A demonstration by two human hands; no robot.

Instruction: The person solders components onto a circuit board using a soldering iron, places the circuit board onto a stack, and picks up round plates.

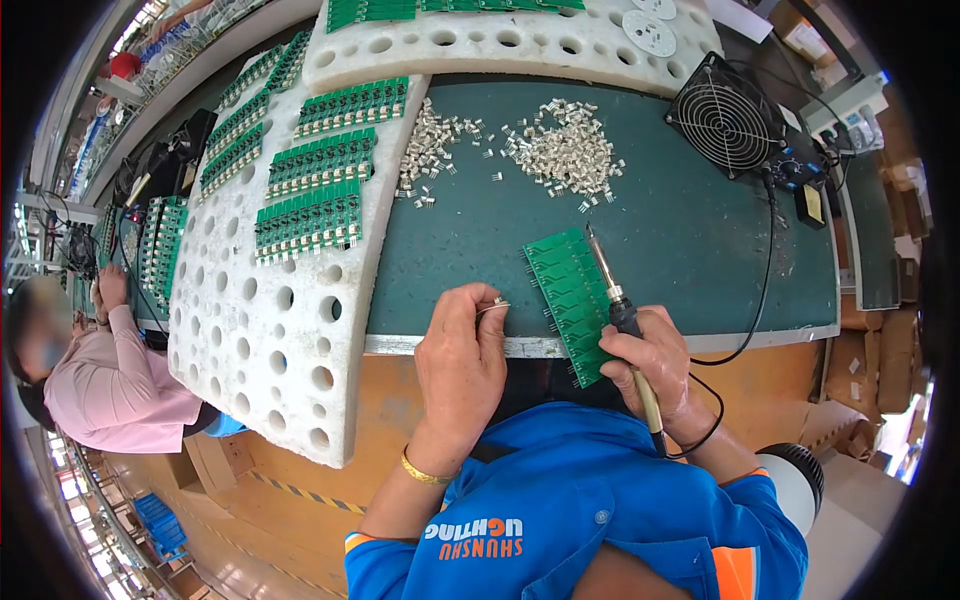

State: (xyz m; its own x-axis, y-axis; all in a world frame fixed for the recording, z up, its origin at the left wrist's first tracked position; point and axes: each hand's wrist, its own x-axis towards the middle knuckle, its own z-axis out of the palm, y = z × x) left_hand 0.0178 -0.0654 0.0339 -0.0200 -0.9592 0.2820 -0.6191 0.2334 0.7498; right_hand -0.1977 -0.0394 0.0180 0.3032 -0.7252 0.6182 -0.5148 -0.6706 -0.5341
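Note:
My left hand (pixel 464 345) is closed in a pinch at the table's front edge, holding a small white connector (pixel 499 302) and what looks like thin wire. My right hand (pixel 652 362) is wrapped round a soldering iron (pixel 625 318), its metal tip pointing up and away from me. A green circuit board panel (pixel 566 295) lies slanted beside the iron, its lower end jutting over the table's front edge near my right fingers. Beyond both hands, a pile of small white connectors (pixel 565 150) is spread on the green table (pixel 460 235), with a smaller pile (pixel 428 145) to its left.
White perforated foam (pixel 265 330) at the left carries several board panels (pixel 310 222); another foam block (pixel 480 45) spans the back. A black fan (pixel 725 118) and a soldering station (pixel 797 172) with its cable stand right. A co-worker (pixel 120 375) sits at the far left.

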